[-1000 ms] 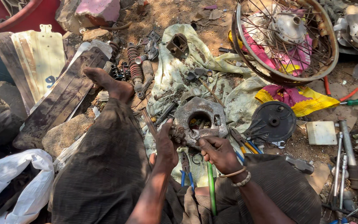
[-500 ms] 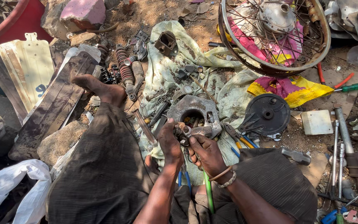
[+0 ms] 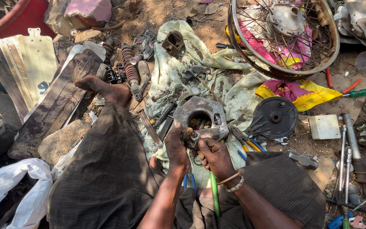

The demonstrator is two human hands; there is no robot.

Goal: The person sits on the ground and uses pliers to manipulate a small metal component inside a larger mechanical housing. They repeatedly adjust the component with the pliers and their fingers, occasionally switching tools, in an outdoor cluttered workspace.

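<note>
A small greasy metal part (image 3: 192, 135) sits between my two hands, just in front of a grey engine casing (image 3: 201, 111) that lies on a dirty pale cloth (image 3: 172, 70). My left hand (image 3: 176, 147) grips the part from the left. My right hand (image 3: 214, 155), with bracelets at the wrist, holds it from the right with thumb and fingers. A green-handled tool (image 3: 214, 194) lies between my legs under the hands.
A spoked wheel (image 3: 283, 36) lies at the top right over pink and yellow cloth. A black drum plate (image 3: 275, 118), pliers (image 3: 245, 141), red coil springs (image 3: 129, 68), a green screwdriver (image 3: 359, 92) and metal rods (image 3: 348, 140) lie around. My bare foot (image 3: 102, 90) rests left, by stones.
The view has shifted slightly. Both hands stay on the small part and have drawn a little nearer to me, away from the casing.
</note>
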